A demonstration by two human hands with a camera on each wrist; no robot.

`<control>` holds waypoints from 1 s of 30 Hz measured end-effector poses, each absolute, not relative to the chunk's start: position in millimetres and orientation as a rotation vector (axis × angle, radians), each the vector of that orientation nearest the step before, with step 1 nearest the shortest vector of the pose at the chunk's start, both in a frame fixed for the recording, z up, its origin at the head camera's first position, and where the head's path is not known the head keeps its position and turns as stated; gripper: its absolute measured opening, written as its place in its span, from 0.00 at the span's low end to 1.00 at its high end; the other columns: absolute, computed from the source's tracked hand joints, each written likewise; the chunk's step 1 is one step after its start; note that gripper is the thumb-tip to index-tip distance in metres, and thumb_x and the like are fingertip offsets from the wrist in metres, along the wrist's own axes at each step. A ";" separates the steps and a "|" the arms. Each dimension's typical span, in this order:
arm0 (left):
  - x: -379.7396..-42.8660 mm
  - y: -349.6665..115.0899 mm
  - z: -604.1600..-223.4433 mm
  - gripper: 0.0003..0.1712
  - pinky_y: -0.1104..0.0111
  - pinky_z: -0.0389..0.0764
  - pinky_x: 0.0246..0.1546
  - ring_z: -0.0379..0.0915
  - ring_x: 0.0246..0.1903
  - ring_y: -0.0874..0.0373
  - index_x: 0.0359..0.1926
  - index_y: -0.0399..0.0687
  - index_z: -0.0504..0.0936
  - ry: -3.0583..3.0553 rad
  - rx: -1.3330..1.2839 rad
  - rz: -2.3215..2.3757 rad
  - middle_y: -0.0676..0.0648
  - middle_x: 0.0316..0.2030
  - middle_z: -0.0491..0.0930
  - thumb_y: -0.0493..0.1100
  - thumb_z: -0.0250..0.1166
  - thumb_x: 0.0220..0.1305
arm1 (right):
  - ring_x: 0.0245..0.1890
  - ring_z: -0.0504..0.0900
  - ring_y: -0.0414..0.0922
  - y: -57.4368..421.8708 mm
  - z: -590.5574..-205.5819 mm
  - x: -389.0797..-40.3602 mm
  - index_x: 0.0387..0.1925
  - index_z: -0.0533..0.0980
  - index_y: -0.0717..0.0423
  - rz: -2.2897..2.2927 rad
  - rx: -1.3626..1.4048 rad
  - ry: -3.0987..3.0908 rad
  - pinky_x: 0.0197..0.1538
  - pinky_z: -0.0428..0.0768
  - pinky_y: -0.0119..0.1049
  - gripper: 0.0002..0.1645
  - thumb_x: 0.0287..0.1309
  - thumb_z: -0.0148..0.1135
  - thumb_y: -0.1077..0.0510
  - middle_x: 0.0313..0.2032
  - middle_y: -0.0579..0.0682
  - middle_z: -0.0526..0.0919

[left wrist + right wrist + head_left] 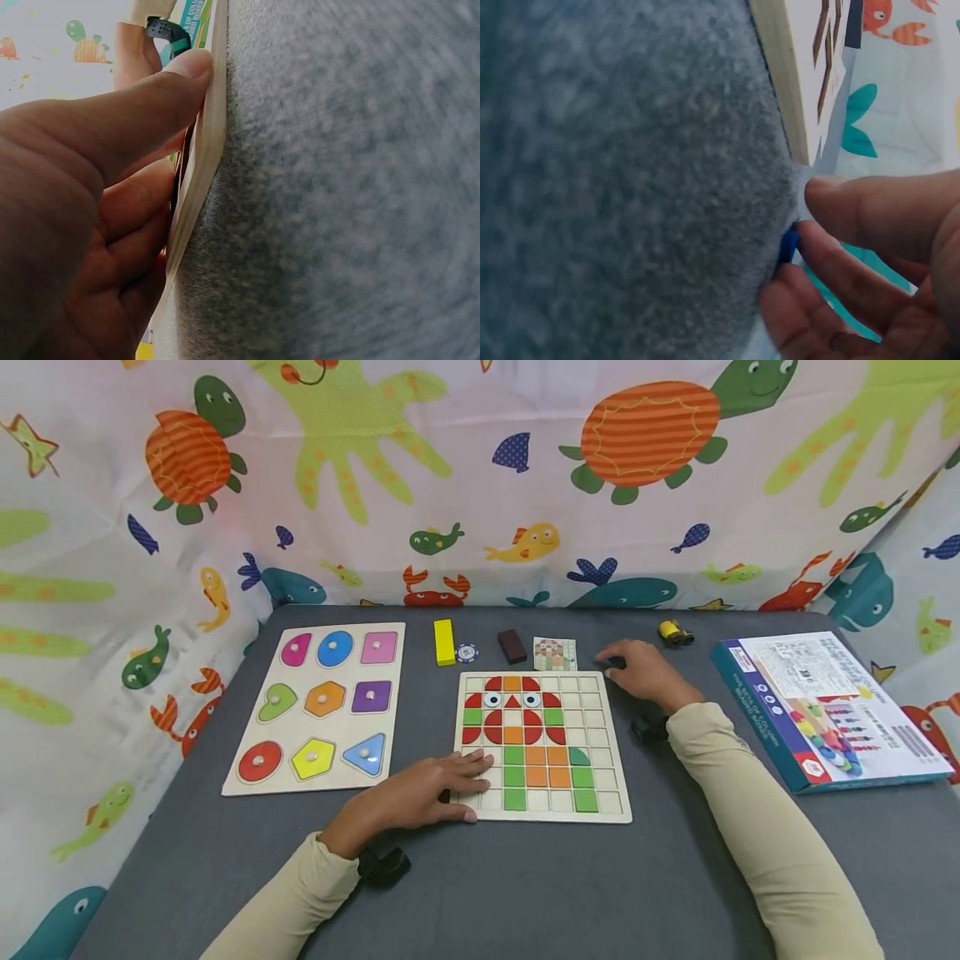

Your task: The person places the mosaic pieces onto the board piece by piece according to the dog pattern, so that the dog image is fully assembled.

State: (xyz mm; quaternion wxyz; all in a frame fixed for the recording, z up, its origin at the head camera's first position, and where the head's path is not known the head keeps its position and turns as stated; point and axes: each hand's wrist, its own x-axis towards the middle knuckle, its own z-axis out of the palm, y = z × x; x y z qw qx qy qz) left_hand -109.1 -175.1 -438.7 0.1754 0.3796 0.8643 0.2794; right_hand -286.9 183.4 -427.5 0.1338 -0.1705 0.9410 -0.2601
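A wooden grid board (617, 793) lies on the table, with red, orange, green and white pieces forming a figure with two eyes. My left hand (427, 789) rests on its lower left corner, fingers extended over the grid; in the left wrist view the thumb (150, 101) lies against the board's edge (202, 150). Just past the board's upper right corner is my right hand (648, 672), low over the table. A small blue piece (788, 245) touches its fingertips in the right wrist view, and the thumb stands apart from it. The fingers partly hide that piece.
Left of the grid stands a knobbed shape puzzle (337, 652). Behind the grid are a yellow block (444, 642), a poker chip (467, 652), a dark brown block (512, 646) and a pattern card (555, 653). A small yellow-black toy (675, 632) and a flat box (825, 710) lie at the right.
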 end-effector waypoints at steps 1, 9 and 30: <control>-109.1 -174.5 -438.2 0.31 0.58 0.57 0.67 0.48 0.72 0.56 0.65 0.46 0.74 2.447 1.074 0.788 0.50 0.71 0.60 0.50 0.67 0.64 | 0.58 0.69 0.63 184.2 -428.1 -286.4 0.57 0.75 0.67 -0.766 -0.478 2.743 0.56 0.69 0.58 0.20 0.65 0.54 0.69 0.60 0.68 0.70; -106.1 -174.7 -434.3 0.30 0.55 0.57 0.67 0.47 0.72 0.55 0.65 0.45 0.74 2.436 1.043 0.807 0.49 0.71 0.60 0.49 0.67 0.64 | 0.53 0.72 0.61 195.7 -430.5 -286.4 0.56 0.76 0.65 -0.907 -0.317 2.761 0.53 0.71 0.56 0.20 0.62 0.59 0.68 0.55 0.68 0.75; -110.7 -174.0 -437.7 0.30 0.57 0.58 0.67 0.49 0.72 0.56 0.65 0.44 0.74 2.420 1.062 0.838 0.49 0.70 0.62 0.48 0.67 0.64 | 0.44 0.76 0.54 222.6 -428.8 -271.7 0.49 0.81 0.65 -0.946 -0.428 2.761 0.45 0.75 0.49 0.15 0.68 0.53 0.63 0.49 0.64 0.80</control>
